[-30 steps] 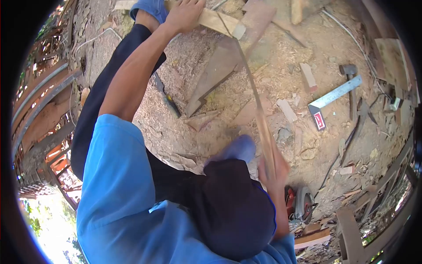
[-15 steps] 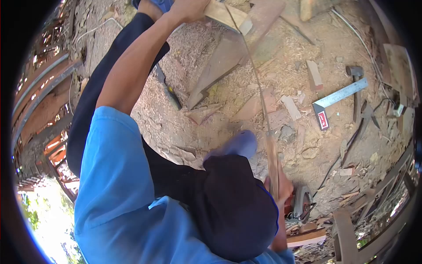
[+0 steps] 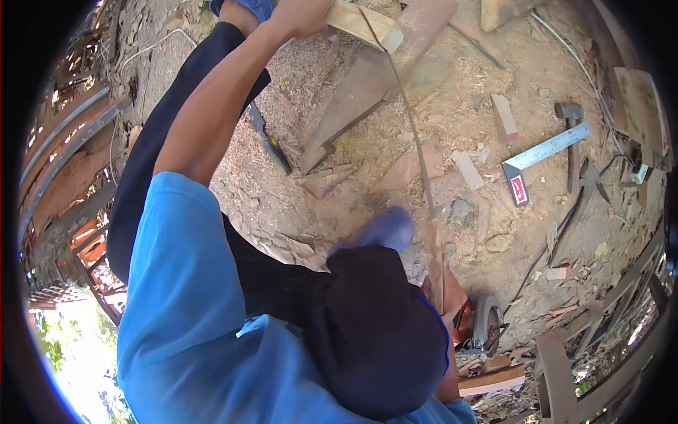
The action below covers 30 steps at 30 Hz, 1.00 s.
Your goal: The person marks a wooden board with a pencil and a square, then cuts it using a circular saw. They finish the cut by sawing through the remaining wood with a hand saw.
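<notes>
My left hand (image 3: 302,15) is closed on a light wooden piece (image 3: 357,27) at the top, pressing it down near my foot. A long thin saw (image 3: 412,120), seen almost edge-on, crosses that wood and runs down to my right hand (image 3: 453,288). The right hand is closed around the saw's near end. Its fingers are partly blurred and the handle is mostly hidden. A dark cap-like shape with a blue edge (image 3: 385,332) covers part of the right arm. Beneath the wood lies a flat brown board (image 3: 427,28).
A circular saw (image 3: 484,321) rests beside my right hand. To the right lie a try square (image 3: 547,152), a hammer (image 3: 571,116) and wood offcuts (image 3: 504,119). A chisel-like tool (image 3: 272,145) lies near my leg. Sawdust and scraps cover the ground; a cable (image 3: 530,279) crosses it.
My right hand and the near end of the saw have shifted slightly up, towards the wood. The left hand and the wooden piece stay nearly where they were.
</notes>
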Each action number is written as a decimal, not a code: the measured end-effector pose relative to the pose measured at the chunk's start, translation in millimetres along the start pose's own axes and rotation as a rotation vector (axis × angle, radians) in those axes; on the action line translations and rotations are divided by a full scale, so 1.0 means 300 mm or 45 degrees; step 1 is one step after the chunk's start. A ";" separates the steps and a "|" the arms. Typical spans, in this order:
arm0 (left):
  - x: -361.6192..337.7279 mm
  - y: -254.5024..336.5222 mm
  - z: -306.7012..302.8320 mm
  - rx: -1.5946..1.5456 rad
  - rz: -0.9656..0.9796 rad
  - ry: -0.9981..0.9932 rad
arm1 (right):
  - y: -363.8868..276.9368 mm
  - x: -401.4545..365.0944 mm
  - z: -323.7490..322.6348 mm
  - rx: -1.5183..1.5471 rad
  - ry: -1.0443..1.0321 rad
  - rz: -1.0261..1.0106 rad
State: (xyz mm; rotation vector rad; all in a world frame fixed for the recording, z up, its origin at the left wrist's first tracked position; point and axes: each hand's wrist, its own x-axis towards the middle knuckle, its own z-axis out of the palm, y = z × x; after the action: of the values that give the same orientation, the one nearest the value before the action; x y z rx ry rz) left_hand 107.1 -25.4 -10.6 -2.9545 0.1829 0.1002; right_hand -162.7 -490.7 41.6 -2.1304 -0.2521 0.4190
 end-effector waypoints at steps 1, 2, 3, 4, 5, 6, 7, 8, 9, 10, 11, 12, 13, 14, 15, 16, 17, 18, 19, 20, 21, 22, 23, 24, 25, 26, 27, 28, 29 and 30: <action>-0.003 -0.005 0.011 0.008 0.029 0.022 | 0.016 0.003 0.009 -0.007 0.004 -0.028; -0.030 0.006 0.019 0.020 0.017 0.017 | 0.073 0.080 0.028 0.002 -0.015 -0.071; -0.036 0.016 0.008 0.044 0.013 0.041 | 0.063 0.263 0.086 -0.022 0.025 -0.175; -0.023 0.018 -0.011 0.069 0.009 0.077 | 0.059 0.431 0.168 0.006 0.079 -0.186; -0.022 0.018 -0.028 0.063 0.017 0.066 | 0.018 0.586 0.233 0.000 0.187 -0.452; -0.024 0.019 -0.029 0.047 0.023 0.044 | -0.103 0.691 0.233 -0.059 0.093 -0.220; -0.041 0.012 -0.030 0.037 0.027 0.013 | -0.118 0.668 0.208 -0.027 0.056 -0.214; -0.070 0.032 -0.032 0.014 0.029 0.016 | -0.124 0.622 0.174 -0.001 0.031 -0.185; -0.067 0.043 -0.042 -0.003 0.019 0.061 | -0.121 0.613 0.128 0.010 0.026 -0.193; -0.059 0.031 -0.031 -0.019 -0.007 0.108 | -0.070 0.484 0.081 0.136 0.162 -0.152; -0.053 -0.012 0.064 0.096 0.039 0.267 | -0.010 0.368 0.014 0.152 0.185 -0.144; -0.070 -0.008 0.064 0.054 0.032 0.293 | 0.050 0.269 -0.042 0.297 0.191 -0.153; -0.101 0.014 0.040 0.020 0.032 0.318 | 0.041 0.186 -0.121 0.254 0.099 0.009; -0.132 0.039 0.015 -0.020 0.039 0.343 | 0.040 0.143 -0.140 0.206 0.076 -0.039; -0.152 0.044 0.013 0.013 0.001 0.288 | 0.045 0.121 -0.157 0.156 0.061 -0.099; -0.156 0.044 0.007 0.029 -0.007 0.282 | 0.055 0.122 -0.162 0.106 0.062 -0.166; -0.163 0.045 0.017 0.039 -0.011 0.272 | 0.060 0.135 -0.141 0.058 0.110 -0.269; -0.170 0.049 0.012 0.048 -0.017 0.258 | 0.056 0.157 -0.089 0.010 0.154 -0.368; -0.173 0.049 0.006 0.035 -0.018 0.220 | 0.050 0.174 -0.040 -0.039 0.193 -0.467; -0.168 0.055 -0.004 0.010 -0.029 0.199 | 0.041 0.185 0.002 0.007 0.212 -0.436; -0.155 0.056 -0.012 -0.015 -0.038 0.178 | 0.029 0.197 0.044 0.056 0.230 -0.406; -0.153 0.058 -0.016 -0.043 -0.052 0.148 | 0.023 0.196 0.074 0.104 0.239 -0.371; -0.147 0.059 -0.009 -0.032 -0.055 0.131 | 0.023 0.191 0.089 0.134 0.276 -0.332; -0.131 0.058 -0.005 -0.017 -0.062 0.119 | 0.024 0.192 0.102 0.167 0.314 -0.299; -0.113 0.051 -0.003 0.000 -0.073 0.113 | 0.035 0.203 0.109 0.199 0.351 -0.274; -0.098 0.047 -0.016 0.002 -0.087 0.071 | 0.067 0.218 0.109 0.333 0.307 -0.125; -0.088 0.053 -0.033 0.001 -0.100 0.027 | 0.120 0.224 0.103 0.464 0.257 0.028; -0.084 0.060 -0.042 -0.006 -0.110 -0.022 | 0.180 0.224 0.095 0.589 0.203 0.190; -0.072 0.056 -0.046 -0.010 -0.104 -0.068 | 0.260 0.236 0.099 0.848 0.232 0.293; -0.055 0.042 -0.062 -0.031 -0.074 -0.065 | 0.351 0.257 0.110 1.111 0.254 0.397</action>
State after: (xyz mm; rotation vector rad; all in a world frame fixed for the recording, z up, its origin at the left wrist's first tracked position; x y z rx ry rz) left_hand 90.2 -39.2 6.6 -2.9751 0.0893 0.1704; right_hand -102.3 -498.3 -78.4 -1.3265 0.3369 0.3936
